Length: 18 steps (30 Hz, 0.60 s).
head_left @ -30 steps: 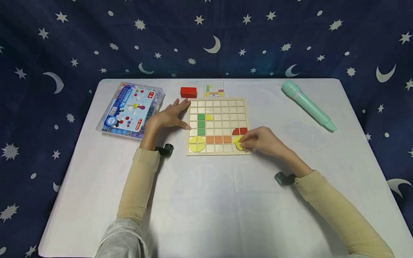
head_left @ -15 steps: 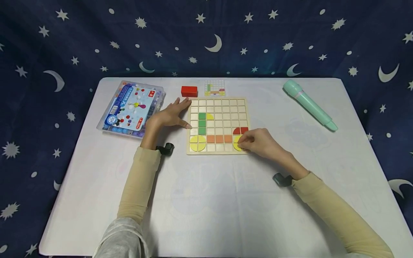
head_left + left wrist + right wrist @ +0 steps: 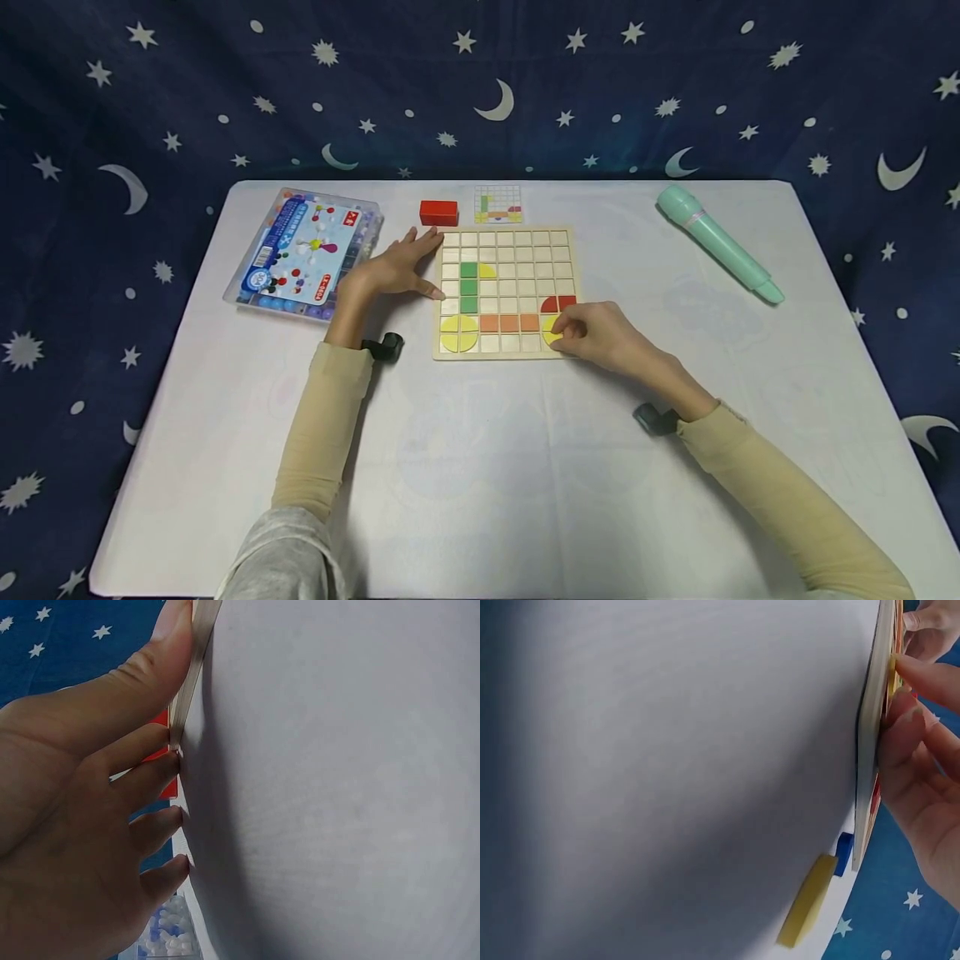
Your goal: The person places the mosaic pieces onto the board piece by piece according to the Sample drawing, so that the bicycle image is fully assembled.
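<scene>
A wooden grid board [image 3: 509, 286] lies on the table with green, orange, red and yellow flat tiles in its cells. My right hand [image 3: 603, 336] is at its lower right corner, pinching a yellow quarter-circle tile [image 3: 550, 332] between thumb and finger. In the right wrist view, that hand's fingertips meet on the thin yellow tile [image 3: 892, 675] at the board's face. My left hand [image 3: 393, 268] rests with fingers spread along the board's left edge, its thumb touching the edge. The left wrist view shows the thumb against the wooden side [image 3: 196, 667].
A red block [image 3: 438, 213] and a printed pattern card [image 3: 498, 205] lie behind the board. A clear case of beads [image 3: 300, 254] is at left. A mint-green wand-shaped tube [image 3: 717, 244] lies right. Yellow [image 3: 808, 901] and blue objects [image 3: 844, 853] appear past the board in the right wrist view.
The right hand has shifted slightly left, bringing the yellow tile into line with the other yellow pieces at the board's lower right. The left hand has stayed put.
</scene>
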{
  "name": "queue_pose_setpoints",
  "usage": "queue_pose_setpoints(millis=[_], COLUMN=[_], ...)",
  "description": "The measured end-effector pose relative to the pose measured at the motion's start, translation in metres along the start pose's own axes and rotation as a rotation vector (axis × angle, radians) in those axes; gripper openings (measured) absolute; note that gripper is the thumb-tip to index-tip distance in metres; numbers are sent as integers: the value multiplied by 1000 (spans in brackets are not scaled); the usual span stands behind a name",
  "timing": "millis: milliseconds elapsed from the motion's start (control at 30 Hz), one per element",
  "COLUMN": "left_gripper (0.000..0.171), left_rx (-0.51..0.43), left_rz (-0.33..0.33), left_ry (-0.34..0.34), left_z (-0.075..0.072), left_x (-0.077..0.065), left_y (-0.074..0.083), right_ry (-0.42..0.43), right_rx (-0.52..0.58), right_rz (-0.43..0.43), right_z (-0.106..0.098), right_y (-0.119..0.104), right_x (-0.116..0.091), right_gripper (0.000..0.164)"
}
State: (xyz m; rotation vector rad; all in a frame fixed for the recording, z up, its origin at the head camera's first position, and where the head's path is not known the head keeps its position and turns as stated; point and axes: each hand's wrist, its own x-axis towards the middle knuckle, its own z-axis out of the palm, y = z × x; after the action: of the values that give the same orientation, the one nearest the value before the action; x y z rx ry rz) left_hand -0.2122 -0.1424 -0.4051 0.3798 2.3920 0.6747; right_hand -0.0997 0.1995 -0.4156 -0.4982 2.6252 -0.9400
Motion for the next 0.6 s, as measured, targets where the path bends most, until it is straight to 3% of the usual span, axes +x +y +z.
queue_pose_setpoints(millis=[600], left_gripper=[114], left_rx=[14], left_rz=[-8], left_ry=[8], left_z=[1], left_x=[2], left_y=[0], right_ry=[84], right_rx=[13], right_rz=[13], right_z=[-20], right_y=[28], right_x=[-26], right_gripper=[15])
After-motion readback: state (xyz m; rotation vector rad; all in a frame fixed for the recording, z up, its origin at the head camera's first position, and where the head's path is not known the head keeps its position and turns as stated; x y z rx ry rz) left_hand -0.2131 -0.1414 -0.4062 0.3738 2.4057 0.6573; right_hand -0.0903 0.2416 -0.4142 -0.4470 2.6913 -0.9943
